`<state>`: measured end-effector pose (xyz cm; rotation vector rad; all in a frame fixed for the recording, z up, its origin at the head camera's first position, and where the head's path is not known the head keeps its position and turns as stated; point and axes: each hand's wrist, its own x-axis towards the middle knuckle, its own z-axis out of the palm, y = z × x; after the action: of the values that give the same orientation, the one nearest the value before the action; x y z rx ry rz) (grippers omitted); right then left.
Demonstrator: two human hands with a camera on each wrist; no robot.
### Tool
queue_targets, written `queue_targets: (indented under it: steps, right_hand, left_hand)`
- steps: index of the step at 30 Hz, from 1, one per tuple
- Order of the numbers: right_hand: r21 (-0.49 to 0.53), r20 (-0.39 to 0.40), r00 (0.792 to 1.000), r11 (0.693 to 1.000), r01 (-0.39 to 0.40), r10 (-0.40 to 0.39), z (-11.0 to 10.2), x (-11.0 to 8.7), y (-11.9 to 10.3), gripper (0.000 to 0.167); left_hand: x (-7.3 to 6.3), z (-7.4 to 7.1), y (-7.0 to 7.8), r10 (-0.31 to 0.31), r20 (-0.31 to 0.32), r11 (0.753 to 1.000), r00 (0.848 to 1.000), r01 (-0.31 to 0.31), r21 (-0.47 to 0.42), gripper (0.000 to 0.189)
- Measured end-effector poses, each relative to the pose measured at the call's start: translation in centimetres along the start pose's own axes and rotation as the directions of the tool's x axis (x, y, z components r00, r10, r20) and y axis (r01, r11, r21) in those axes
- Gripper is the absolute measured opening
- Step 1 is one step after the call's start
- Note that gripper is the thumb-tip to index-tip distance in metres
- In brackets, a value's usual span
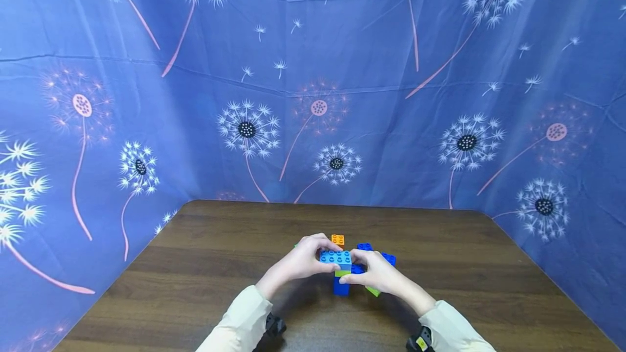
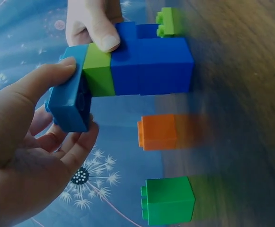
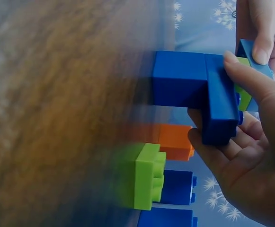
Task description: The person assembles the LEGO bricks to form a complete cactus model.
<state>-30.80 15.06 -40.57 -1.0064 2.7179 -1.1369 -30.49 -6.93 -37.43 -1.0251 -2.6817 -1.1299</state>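
A small tower of toy building bricks stands upright on the table in front of me. At its top is a light blue brick (image 1: 335,258), pinched by my left hand (image 1: 304,258) between the thumb and fingers. Directly beneath it comes a lime green brick (image 2: 98,75). Below that, a long dark blue brick (image 3: 220,94) sticks out to the right, with another dark blue brick (image 3: 180,78) under it at the base. My right hand (image 1: 379,271) grips the long dark blue brick, thumb on one side and fingers on the other.
Behind the tower sits an orange brick (image 1: 337,239). A green brick (image 2: 169,201) stands to the left, mostly hidden by my left hand in the head view. Rightward are two dark blue bricks (image 1: 389,258) and a lime brick (image 3: 146,177). A patterned blue cloth (image 1: 391,151) surrounds the wooden table (image 1: 220,265).
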Motion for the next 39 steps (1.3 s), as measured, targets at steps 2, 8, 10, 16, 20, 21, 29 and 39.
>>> queue_targets:
  steps: [2, 8, 10, 16, 20, 21, 29, 39]
  right_hand:
    - [0.010, 0.022, 1.000, 1.000, -0.012, 0.012, -0.1, 0.0, 0.0, 0.029]
    - [0.072, 0.045, 0.999, 0.997, -0.004, 0.001, -0.5, 0.1, -0.3, 0.033]
    - [0.106, 0.032, 0.999, 0.994, 0.016, -0.020, -0.7, 0.1, -0.6, 0.035]
    - [0.160, -0.014, 0.998, 0.985, 0.061, -0.060, -1.0, 0.2, -0.9, 0.032]
    - [0.184, -0.017, 0.998, 0.981, 0.057, -0.055, -0.9, 0.2, -0.7, 0.031]
    - [0.189, -0.018, 0.998, 0.980, 0.057, -0.054, -0.8, 0.2, -0.6, 0.031]
    - [0.170, -0.022, 0.999, 0.985, 0.040, -0.037, -1.3, -0.4, -2.9, 0.029]
    - [0.162, -0.042, 0.997, 0.985, 0.064, -0.057, -1.7, -0.8, -4.3, 0.025]
  left_hand:
    - [0.1, 0.0, -0.1, -0.016, 0.008, 1.000, 1.000, 0.016, -0.019, 0.032]
    - [0.2, -0.2, -0.2, -0.018, 0.026, 0.999, 0.999, 0.019, -0.046, 0.034]
    - [0.3, -0.3, -0.2, -0.004, 0.025, 0.999, 1.000, 0.005, -0.033, 0.034]
    - [0.5, -0.6, 0.0, 0.009, 0.023, 1.000, 1.000, -0.009, 0.002, 0.035]
    - [0.6, -0.6, 0.0, -0.001, 0.033, 1.000, 0.999, 0.000, 0.011, 0.034]
    - [0.6, -0.6, 0.0, -0.005, 0.037, 1.000, 0.999, 0.005, 0.011, 0.034]
    - [0.5, -0.4, -0.1, -0.023, 0.039, 1.000, 0.999, 0.024, -0.013, 0.035]
    - [0.2, -0.2, -0.5, -0.024, 0.025, 0.996, 0.999, 0.026, -0.090, 0.034]
